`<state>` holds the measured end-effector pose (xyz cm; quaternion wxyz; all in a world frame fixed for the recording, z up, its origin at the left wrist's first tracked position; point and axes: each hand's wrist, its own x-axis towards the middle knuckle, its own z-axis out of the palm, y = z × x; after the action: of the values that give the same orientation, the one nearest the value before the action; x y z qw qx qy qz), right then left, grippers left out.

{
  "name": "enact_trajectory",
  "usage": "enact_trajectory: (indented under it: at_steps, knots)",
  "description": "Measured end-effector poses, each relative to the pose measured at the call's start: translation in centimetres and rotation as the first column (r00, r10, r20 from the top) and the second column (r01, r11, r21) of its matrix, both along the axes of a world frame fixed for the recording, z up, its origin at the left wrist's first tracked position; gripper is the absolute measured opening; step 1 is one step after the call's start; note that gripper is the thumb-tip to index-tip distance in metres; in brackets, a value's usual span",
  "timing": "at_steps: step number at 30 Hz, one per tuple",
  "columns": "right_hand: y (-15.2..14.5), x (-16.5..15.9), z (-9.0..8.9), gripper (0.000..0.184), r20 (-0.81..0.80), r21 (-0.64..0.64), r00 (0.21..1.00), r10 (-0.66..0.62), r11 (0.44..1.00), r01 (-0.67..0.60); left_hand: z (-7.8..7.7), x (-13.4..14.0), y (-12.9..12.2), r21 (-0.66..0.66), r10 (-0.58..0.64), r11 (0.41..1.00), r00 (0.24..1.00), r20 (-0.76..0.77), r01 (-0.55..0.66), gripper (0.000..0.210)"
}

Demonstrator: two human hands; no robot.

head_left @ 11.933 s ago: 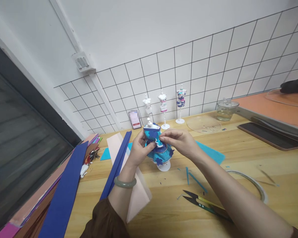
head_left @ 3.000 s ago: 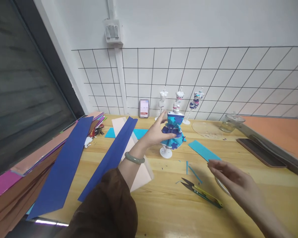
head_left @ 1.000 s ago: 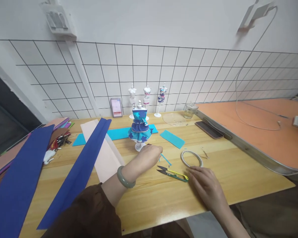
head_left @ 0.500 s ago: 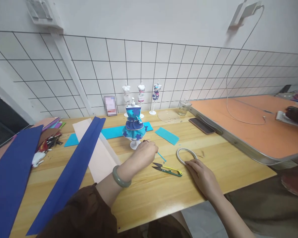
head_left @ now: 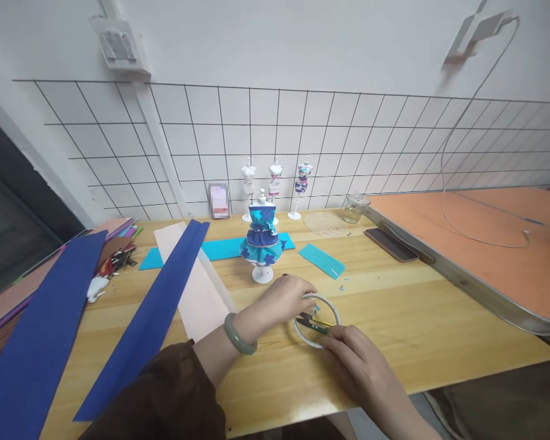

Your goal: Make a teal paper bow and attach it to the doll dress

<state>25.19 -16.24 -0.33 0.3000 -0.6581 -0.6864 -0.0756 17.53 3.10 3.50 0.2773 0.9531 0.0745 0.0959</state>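
Note:
A thin, pale roll of tape (head_left: 338, 315) is held up between my two hands, above the tabletop. My left hand (head_left: 288, 299), a green bangle on its wrist, has its fingertips closed at the ring's upper left. My right hand (head_left: 360, 354) pinches the lower right side. Through the ring show thread snips (head_left: 312, 324) with dark blades and a yellow-green handle, and a bit of blue. Behind my left hand stands a small mannequin (head_left: 262, 235) in a blue and turquoise ruffled dress. A turquoise felt piece (head_left: 321, 260) lies to its right.
Long dark-blue fabric strips (head_left: 142, 330) and a pale pink piece (head_left: 195, 299) cover the left side. Several small mannequins (head_left: 275, 177) stand by the tiled wall. A glass jar (head_left: 355, 209), a phone (head_left: 391, 244) and an orange raised surface (head_left: 476, 263) are on the right.
My right hand has lifted the roll of tape and brought it leftward over the snips. My left hand, earlier by a narrow blue strip, now meets the roll. The view has shifted.

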Motion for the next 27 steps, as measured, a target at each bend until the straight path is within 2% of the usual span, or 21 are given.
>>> enact_trajectory:
  at_steps: [3, 5, 6, 7, 9, 11, 13, 16, 19, 23, 27]
  knots:
    - [0.0, -0.4, 0.1, 0.034, -0.12, 0.033, 0.992, 0.026, 0.999, -0.022, 0.0, 0.0, 0.4, -0.117, 0.005, 0.993, 0.999, -0.034, -0.009, 0.022]
    - [0.0, -0.1, 0.1, 0.031, -0.285, 0.118, 0.958, -0.025, 0.991, 0.061, -0.1, 0.1, 0.7, -0.24, 0.009, 0.97, 0.999, -0.047, -0.02, 0.023]
    - [0.0, 0.3, 0.1, 0.028, -0.395, 0.147, 0.915, -0.077, 0.978, 0.146, -0.1, 0.1, 0.9, -0.315, -0.003, 0.949, 0.998, -0.055, -0.015, 0.024]
    - [0.1, 0.8, 0.1, 0.025, -0.512, 0.147, 0.849, -0.134, 0.959, 0.24, -0.2, 0.1, 1.1, -0.393, -0.023, 0.92, 0.998, -0.059, -0.001, 0.026]
    - [0.4, 2.2, 0.4, 0.025, -0.717, 0.063, 0.657, -0.232, 0.918, 0.392, -0.4, 0.1, 1.3, -0.546, -0.083, 0.837, 0.995, -0.056, 0.039, 0.031]
    - [1.1, 3.4, 0.9, 0.032, -0.829, -0.059, 0.491, -0.267, 0.915, 0.398, -0.4, 0.1, 1.4, -0.672, -0.156, 0.736, 0.987, -0.047, 0.085, 0.034]
    - [1.8, 4.0, 1.5, 0.036, -0.883, -0.112, 0.401, -0.246, 0.938, 0.327, -0.3, 0.0, 1.3, -0.748, -0.213, 0.654, 0.976, -0.04, 0.112, 0.036]
    - [2.8, 3.9, 2.1, 0.036, -0.938, -0.094, 0.304, -0.168, 0.965, 0.244, -0.2, 0.0, 1.3, -0.789, -0.246, 0.602, 0.969, -0.037, 0.123, 0.038]
    - [3.6, 3.3, 2.3, 0.033, -0.968, -0.074, 0.222, -0.119, 0.976, 0.203, -0.3, 0.0, 1.4, -0.787, -0.249, 0.606, 0.967, -0.049, 0.116, 0.037]
    - [4.3, 2.9, 2.1, 0.031, -0.991, -0.05, 0.108, -0.079, 0.968, 0.244, -0.5, 0.1, 1.4, -0.78, -0.266, 0.62, 0.959, -0.103, 0.088, 0.036]
    - [4.3, 2.9, 2.3, 0.023, -0.999, 0.0, 0.052, -0.014, 0.965, 0.261, -0.4, 0.0, 1.5, -0.808, -0.301, 0.583, 0.948, -0.108, 0.093, 0.035]
